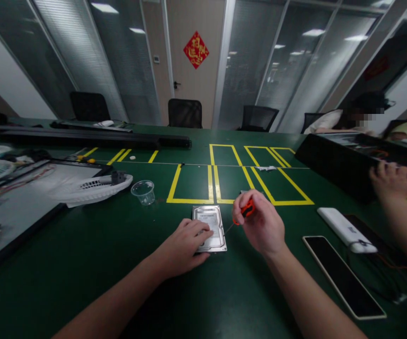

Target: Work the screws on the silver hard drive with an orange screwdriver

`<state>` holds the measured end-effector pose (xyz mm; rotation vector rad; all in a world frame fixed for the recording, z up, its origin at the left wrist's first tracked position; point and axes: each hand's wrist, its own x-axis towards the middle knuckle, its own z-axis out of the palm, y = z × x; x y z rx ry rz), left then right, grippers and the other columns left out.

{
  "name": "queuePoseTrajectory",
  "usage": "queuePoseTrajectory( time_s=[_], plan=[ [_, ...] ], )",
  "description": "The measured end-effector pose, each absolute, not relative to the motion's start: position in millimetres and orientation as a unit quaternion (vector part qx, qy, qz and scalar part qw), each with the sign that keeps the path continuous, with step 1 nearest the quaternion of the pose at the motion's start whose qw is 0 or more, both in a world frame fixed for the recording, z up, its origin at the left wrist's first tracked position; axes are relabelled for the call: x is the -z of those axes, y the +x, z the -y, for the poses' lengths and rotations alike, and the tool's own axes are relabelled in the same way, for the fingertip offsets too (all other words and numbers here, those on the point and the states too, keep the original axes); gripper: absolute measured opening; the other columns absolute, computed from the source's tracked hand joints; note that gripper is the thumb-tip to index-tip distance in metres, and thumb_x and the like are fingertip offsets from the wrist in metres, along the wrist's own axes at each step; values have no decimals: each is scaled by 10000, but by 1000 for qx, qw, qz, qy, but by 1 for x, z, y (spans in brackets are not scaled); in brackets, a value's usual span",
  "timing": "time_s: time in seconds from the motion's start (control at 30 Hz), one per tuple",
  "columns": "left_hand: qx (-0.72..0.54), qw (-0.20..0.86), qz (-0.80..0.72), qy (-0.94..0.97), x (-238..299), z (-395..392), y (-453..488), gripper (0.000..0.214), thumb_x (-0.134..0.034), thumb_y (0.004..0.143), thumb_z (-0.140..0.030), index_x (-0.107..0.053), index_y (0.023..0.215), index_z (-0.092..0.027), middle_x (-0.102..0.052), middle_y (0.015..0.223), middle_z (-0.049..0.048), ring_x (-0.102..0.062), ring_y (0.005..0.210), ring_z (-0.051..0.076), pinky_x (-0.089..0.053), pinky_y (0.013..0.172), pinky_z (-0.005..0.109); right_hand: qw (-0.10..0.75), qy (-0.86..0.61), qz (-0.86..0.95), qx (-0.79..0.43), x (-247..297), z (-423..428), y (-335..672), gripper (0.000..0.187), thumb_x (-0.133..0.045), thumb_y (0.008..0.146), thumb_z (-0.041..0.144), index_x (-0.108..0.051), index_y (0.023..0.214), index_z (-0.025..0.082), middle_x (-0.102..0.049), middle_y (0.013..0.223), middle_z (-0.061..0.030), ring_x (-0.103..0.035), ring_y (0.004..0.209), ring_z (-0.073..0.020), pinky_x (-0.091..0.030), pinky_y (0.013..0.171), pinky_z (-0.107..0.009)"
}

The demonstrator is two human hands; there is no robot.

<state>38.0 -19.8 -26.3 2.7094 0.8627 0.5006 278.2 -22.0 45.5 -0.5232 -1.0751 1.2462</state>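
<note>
Under the spread left fingers (200, 227) the hard drive (214, 214) seems stiff, best held by its edges, while right fingers (239, 203) grasp the screwdriver (248, 208)

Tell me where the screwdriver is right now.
In the head view, the screwdriver is held in the right grip, just right of the hard drive, its shaft slanting down toward the drive's right edge.

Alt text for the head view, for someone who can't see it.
A person's left hand rests on a silver hard drive on a green table, while the right hand holds an orange-and-black screwdriver angled to the drive's right edge. At right, another person's hand touches a black case.
</note>
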Motion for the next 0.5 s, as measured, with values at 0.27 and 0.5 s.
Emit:
queuePoseTrajectory(
  time_s=[0.27, 0.5],
  plan=[
    [-144, 141, -364, 909, 27, 8, 20, 1059, -1035, 816, -358, -492, 1724, -315, -304, 1823, 183, -329, 1629, 503, -359, 1280, 712, 699, -236, 459, -495, -35, 28, 298, 327, -697, 1090, 501, -777, 926, 229, -706, 795, -29, -562, 618, -160, -458, 626, -302],
    [-118, 190, -373, 901, 33, 4, 5, 1033, -968, 900, -365, -401, 1753, -494, -93, 1902, 82, -161, 1704, 516, -319, 1293, 775, 703, -213, 430, -525, -34, 29, 292, 362, -676, 1107, 531, -709, 888, 244, -613, 758, 7, -496, 563, -129, -391, 569, -272]
  ],
)
